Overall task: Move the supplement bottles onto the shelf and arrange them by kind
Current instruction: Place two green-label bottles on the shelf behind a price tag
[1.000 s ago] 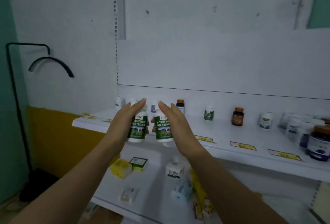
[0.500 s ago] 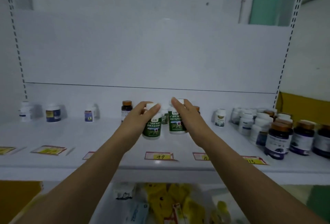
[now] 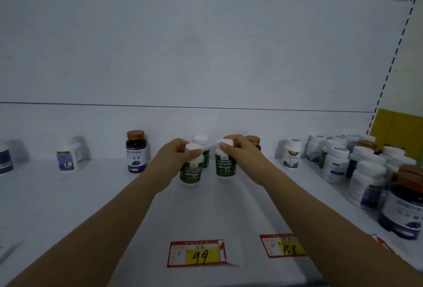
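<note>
Gripping left bottle (image 3: 190, 172) at cap, left hand (image 3: 174, 159), right hand (image 3: 242, 155) gripping right bottle (image 3: 225, 167), seemingly shelved

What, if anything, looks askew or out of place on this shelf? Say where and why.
The 99 price tag at the front edge of the shelf lies crooked, and a white flap at its right end seems to be peeling. At the right end, white-capped and brown-capped bottles crowd together unsorted.

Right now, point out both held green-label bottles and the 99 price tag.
Left green-label bottle (image 3: 190, 173): head view, on its green label.
Right green-label bottle (image 3: 226, 166): head view, on its green label.
99 price tag (image 3: 201, 256): head view, on its yellow patch.
</note>
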Tool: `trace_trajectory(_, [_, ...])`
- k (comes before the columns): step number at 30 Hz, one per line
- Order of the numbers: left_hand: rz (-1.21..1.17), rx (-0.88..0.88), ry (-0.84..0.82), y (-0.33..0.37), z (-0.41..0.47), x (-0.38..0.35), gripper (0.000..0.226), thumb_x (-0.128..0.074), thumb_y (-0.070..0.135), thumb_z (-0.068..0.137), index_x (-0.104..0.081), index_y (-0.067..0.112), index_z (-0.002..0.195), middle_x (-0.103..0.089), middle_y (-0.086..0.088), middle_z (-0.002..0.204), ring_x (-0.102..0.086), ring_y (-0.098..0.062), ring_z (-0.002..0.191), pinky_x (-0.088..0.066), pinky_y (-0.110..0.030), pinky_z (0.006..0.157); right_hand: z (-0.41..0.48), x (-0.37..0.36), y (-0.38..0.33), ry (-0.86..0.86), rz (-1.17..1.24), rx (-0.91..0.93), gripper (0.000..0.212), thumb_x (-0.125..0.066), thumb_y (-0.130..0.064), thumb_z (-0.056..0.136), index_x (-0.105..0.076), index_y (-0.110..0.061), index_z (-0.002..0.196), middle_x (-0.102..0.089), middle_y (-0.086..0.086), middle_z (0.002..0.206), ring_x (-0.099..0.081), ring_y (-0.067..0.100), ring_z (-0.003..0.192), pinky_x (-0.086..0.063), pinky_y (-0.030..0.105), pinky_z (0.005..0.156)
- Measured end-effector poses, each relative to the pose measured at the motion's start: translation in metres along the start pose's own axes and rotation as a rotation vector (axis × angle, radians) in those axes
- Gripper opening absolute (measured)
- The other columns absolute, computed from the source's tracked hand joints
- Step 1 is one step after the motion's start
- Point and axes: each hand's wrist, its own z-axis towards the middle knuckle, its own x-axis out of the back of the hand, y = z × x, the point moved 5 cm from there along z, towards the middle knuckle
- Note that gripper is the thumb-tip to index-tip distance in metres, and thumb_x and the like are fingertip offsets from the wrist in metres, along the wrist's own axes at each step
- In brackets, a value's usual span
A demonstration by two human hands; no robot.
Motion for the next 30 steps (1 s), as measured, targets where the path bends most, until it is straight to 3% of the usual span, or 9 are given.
trace_trajectory(3, [-0.004,0.021,-0.003,-0.005,0.01,-0.001,0.033,-0.063,0.019,0.088,-0.055,0.002,0.116,-0.061,-0.016,0.118,-0.058,-0.031,0.113,-0.047,-0.046,0.1,0.016,-0.002,0.01,0.01,-0.014,-0.024,0.04,-0.059,-0.03,0.092,-0.054,-0.017,0.129,-0.058,0.001,0.117,-0.056,0.023,0.117,-0.047,0.039,0.102])
trace_trajectory(7, [-0.019,0.022,-0.006,-0.007,0.017,-0.004,0.024,-0.061,0.02,0.09,-0.055,0.009,0.11,-0.06,-0.007,0.111,-0.056,-0.023,0.103,-0.046,-0.037,0.088,0.03,-0.005,0.014,0.018,-0.024,-0.034,0.042,-0.058,-0.029,0.094,-0.051,-0.016,0.133,-0.055,0.007,0.129,-0.054,0.024,0.118,-0.047,0.041,0.102])
trace_trajectory(15, [-0.064,0.013,0.021,-0.009,0.021,-0.013,0.025,-0.064,0.021,0.088,-0.056,0.009,0.108,-0.058,-0.003,0.1,-0.057,-0.02,0.095,-0.05,-0.039,0.092,0.041,-0.014,0.015,0.029,-0.049,-0.002,0.041,-0.056,-0.025,0.095,-0.048,-0.014,0.134,-0.054,0.01,0.131,-0.055,0.025,0.118,-0.047,0.042,0.102])
trace_trajectory(22, [-0.061,-0.008,0.065,-0.013,0.027,-0.016,0.024,-0.068,0.024,0.085,-0.052,0.011,0.097,-0.057,0.006,0.086,-0.057,-0.013,0.083,-0.051,-0.044,0.094,0.046,-0.017,0.014,0.03,-0.055,0.015,0.041,-0.054,-0.024,0.096,-0.046,-0.013,0.134,-0.055,0.01,0.128,-0.055,0.018,0.106,-0.047,0.029,0.089])
trace_trajectory(30, [-0.061,0.001,0.069,-0.013,0.03,-0.021,0.03,-0.068,0.026,0.084,-0.051,0.009,0.102,-0.058,-0.002,0.096,-0.059,-0.023,0.098,-0.05,-0.047,0.096,0.049,-0.017,0.015,0.009,-0.077,0.001,0.041,-0.053,-0.026,0.096,-0.045,-0.016,0.135,-0.054,0.01,0.132,-0.055,0.023,0.115,-0.048,0.037,0.099])
